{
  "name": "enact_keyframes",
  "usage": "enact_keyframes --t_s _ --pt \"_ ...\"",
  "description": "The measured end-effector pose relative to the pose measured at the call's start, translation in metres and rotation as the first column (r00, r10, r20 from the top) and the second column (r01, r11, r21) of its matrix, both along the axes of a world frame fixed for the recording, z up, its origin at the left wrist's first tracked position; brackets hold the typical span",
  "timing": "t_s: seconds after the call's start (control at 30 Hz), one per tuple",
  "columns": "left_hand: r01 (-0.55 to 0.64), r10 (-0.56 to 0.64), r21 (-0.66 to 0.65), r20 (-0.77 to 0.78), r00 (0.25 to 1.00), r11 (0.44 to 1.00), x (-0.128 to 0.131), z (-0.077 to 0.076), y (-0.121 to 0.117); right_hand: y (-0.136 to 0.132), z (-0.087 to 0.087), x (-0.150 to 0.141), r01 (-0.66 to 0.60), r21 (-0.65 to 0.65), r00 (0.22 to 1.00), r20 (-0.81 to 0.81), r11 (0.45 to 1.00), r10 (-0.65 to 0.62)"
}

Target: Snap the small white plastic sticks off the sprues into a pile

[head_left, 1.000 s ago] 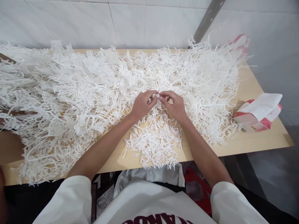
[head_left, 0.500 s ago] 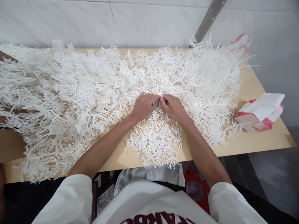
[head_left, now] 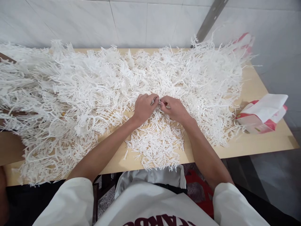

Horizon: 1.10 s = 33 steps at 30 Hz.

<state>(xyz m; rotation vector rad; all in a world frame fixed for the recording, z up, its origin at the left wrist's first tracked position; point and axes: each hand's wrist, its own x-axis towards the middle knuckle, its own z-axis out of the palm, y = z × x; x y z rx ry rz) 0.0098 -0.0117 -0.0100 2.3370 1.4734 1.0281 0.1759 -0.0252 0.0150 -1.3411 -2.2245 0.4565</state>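
Note:
My left hand [head_left: 146,106] is closed in a pinch, its fingertips on a small white branched plastic piece that is mostly hidden by the fingers. Close beside it, my right hand [head_left: 173,107] pinches at the same spot, thumb and forefinger pressed together. Both hands hover over a broad heap of white stringy, twig-like plastic pieces [head_left: 94,81]. Below my wrists lies a smaller pile of short white sticks [head_left: 157,144], near the front edge of the table.
The wooden table [head_left: 258,144] runs along a tiled wall [head_left: 131,23]. A red and white paper tissue pack [head_left: 256,121] stands at the right end. A grey metal post [head_left: 210,20] rises behind. Another person's arm [head_left: 10,146] shows at the left edge.
My fingertips came together over the small piece, then parted slightly. The right hand has turned a little and its fingers are curled tighter. The heaps look unchanged.

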Motion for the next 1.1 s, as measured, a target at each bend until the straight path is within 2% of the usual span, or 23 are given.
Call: enact_keyframes --t_s 0.17,0.27,0.37,0.43,0.5,0.57,0.63,0.83,0.97,1.1 --pt "0.021 -0.023 0.059 0.019 1.0 0.998 0.003 0.001 -0.004 -0.001 0.004 0.006 -0.037 -0.021 0.998 -0.051 0.999 0.036" --pt "-0.014 0.017 -0.027 0.105 0.994 1.0 -0.003 0.001 0.004 -0.006 0.011 0.006 -0.111 -0.055 0.981 -0.168 0.992 0.1" --pt "-0.075 0.102 -0.113 0.259 0.96 0.991 -0.013 0.001 0.016 -0.013 0.019 0.001 -0.217 -0.078 0.927 -0.33 0.973 0.18" --pt "-0.019 0.052 -0.106 0.311 0.949 0.994 -0.017 0.002 0.019 -0.014 0.021 -0.002 -0.146 -0.047 0.912 -0.394 0.988 0.116" --pt "0.037 -0.004 -0.09 0.336 0.942 0.995 -0.017 0.004 0.017 -0.01 0.017 -0.003 -0.003 -0.024 0.899 -0.437 1.0 -0.008" --pt "0.067 -0.041 -0.068 0.329 0.944 0.995 -0.015 0.006 0.013 -0.005 0.011 -0.002 0.104 -0.037 0.878 -0.466 0.994 -0.109" --pt "0.084 -0.068 -0.042 0.297 0.952 0.996 -0.013 0.008 0.009 -0.001 0.005 -0.001 0.15 -0.064 0.862 -0.48 0.987 -0.162" --pt "0.125 -0.118 -0.019 0.211 0.97 0.992 -0.013 0.013 0.006 0.001 -0.003 -0.001 0.103 -0.19 0.84 -0.51 0.976 -0.188" --pt "0.134 -0.115 -0.064 0.243 0.963 0.989 -0.013 0.015 0.005 0.0 -0.004 -0.004 0.182 -0.073 0.821 -0.537 0.981 -0.193" --pt "0.19 -0.138 -0.13 0.331 0.934 0.973 -0.012 0.015 0.005 -0.004 0.0 -0.006 0.214 0.053 0.87 -0.464 0.976 -0.166"
